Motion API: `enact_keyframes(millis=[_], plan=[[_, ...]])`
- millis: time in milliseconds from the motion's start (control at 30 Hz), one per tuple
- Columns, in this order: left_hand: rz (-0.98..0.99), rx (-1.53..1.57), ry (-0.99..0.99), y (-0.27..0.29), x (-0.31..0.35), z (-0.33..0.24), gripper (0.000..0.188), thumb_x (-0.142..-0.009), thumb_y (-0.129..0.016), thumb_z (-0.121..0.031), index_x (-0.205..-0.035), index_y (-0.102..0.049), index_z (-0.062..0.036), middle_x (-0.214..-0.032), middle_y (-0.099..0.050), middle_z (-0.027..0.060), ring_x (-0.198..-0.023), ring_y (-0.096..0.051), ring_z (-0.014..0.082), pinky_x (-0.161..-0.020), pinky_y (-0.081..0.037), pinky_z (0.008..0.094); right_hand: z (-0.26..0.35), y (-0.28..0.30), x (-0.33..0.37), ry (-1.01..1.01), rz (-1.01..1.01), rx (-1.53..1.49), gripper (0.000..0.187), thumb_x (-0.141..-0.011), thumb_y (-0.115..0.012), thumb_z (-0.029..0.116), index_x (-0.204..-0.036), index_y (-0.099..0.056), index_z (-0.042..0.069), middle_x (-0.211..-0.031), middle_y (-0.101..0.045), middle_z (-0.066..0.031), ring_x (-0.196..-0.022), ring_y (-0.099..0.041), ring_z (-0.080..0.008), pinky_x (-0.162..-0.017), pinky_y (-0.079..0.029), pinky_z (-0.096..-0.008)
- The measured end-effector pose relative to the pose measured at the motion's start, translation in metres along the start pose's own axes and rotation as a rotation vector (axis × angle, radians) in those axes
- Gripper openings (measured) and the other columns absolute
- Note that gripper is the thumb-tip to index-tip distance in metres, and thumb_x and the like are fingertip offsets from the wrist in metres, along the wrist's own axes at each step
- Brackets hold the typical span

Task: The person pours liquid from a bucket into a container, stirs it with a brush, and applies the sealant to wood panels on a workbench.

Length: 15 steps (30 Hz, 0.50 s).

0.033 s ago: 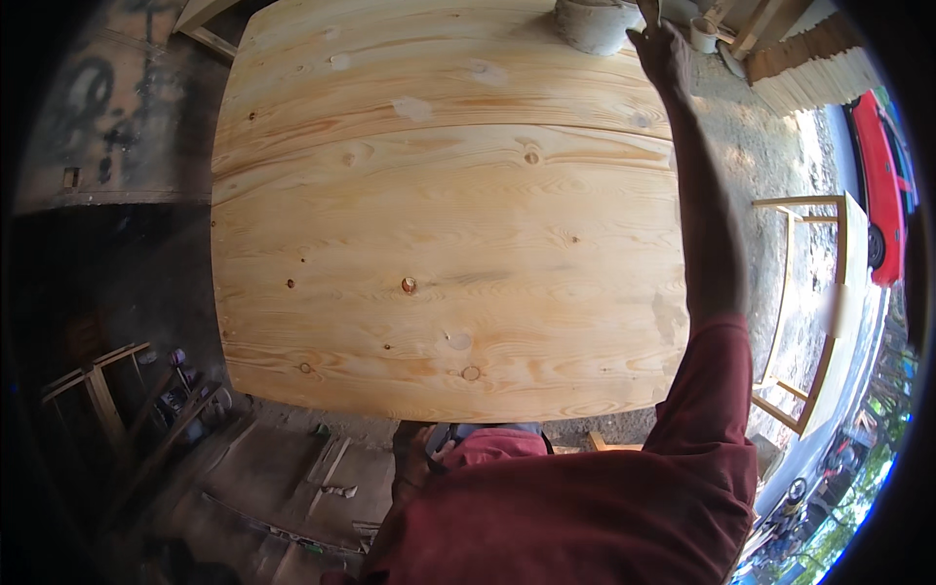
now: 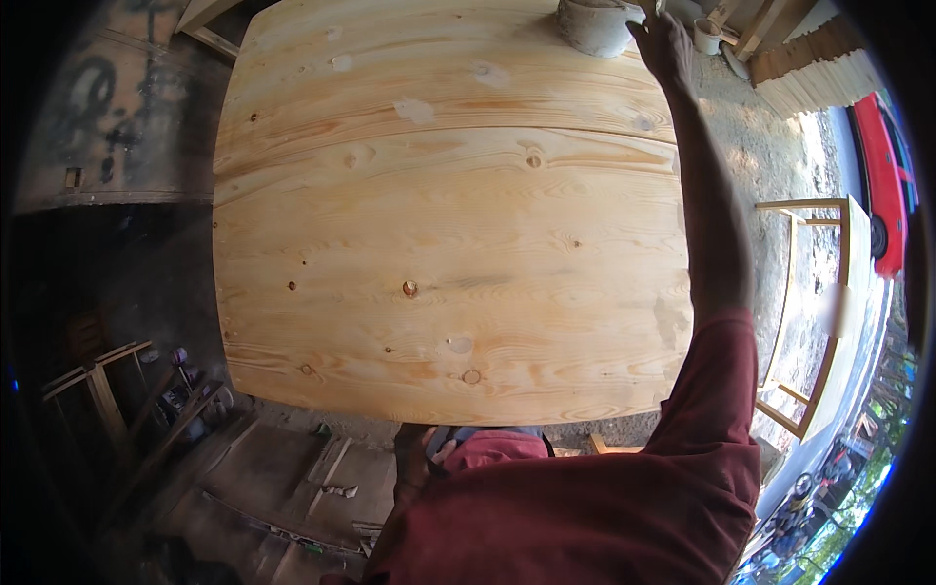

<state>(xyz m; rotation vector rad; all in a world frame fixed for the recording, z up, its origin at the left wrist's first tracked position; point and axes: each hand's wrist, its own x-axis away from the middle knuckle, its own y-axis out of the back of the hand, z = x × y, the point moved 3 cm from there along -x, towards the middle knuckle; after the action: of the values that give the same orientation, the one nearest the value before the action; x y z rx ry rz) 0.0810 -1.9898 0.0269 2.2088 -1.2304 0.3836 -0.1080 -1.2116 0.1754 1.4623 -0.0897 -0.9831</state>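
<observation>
A broad wooden tabletop [image 2: 439,214] lies before me, its pale boards marked with knots and smooth filler patches. My right hand [image 2: 667,49] reaches to the far right corner, fingers closed around a slim tool [image 2: 661,5] that looks like a putty knife; the top frame edge cuts it off. Just left of that hand, a round, whitish, smeared bucket [image 2: 593,29] stands on the boards. My left hand [image 2: 419,450] is low at the near edge, close to my body. It is dark and partly covered, and its fingers do not show clearly.
Beyond the right edge are a small white cup [image 2: 707,36], a stack of boards [image 2: 814,73] and a wooden frame [image 2: 846,317]. A red car [image 2: 879,185] is farther right. Scrap wood [image 2: 102,400] lies in the dark area at left.
My right hand and the tool have shifted slightly beside the bucket. The whole view has moved a little; the bucket and tabletop stay as they were.
</observation>
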Motion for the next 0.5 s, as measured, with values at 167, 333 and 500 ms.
enact_keyframes(millis=[167, 333, 500], plan=[[0.169, 0.129, 0.387, -0.013, -0.004, 0.03, 0.031, -0.099, -0.051, -0.022, -0.116, -0.061, 0.0012, -0.108, -0.066, 0.0106, -0.103, -0.061, 0.02, -0.088, -0.046, 0.0318, -0.021, -0.056, -0.069, 0.201, -0.248, 0.038, 0.041, -0.078, -0.073, 0.027, -0.108, -0.054, 0.006, -0.107, -0.062, -0.0242, -0.096, -0.06, -0.042, -0.075, -0.048, -0.0505], [0.169, -0.13, 0.03, -0.057, 0.028, 0.176, 0.027, -0.092, -0.054, -0.025, -0.102, -0.067, -0.0033, -0.084, -0.067, 0.013, -0.082, -0.065, 0.0281, -0.077, -0.05, 0.0356, 0.023, -0.051, 0.044, 0.482, -0.335, 0.247, 0.028, -0.089, -0.066, 0.033, -0.106, -0.058, 0.012, -0.074, -0.064, -0.0124, -0.049, -0.058, -0.0313, -0.039, -0.045, -0.0404], [0.146, -0.175, 0.028, -0.053, -0.025, 0.148, 0.028, -0.092, -0.055, -0.026, -0.104, -0.066, -0.0036, -0.086, -0.067, 0.0133, -0.084, -0.065, 0.0287, -0.078, -0.05, 0.0356, 0.047, -0.024, 0.206, -0.174, 0.232, 0.063, 0.039, -0.096, -0.051, 0.028, -0.134, -0.047, 0.024, -0.077, -0.058, -0.0132, -0.063, -0.061, -0.0323, -0.052, -0.049, -0.0462]])
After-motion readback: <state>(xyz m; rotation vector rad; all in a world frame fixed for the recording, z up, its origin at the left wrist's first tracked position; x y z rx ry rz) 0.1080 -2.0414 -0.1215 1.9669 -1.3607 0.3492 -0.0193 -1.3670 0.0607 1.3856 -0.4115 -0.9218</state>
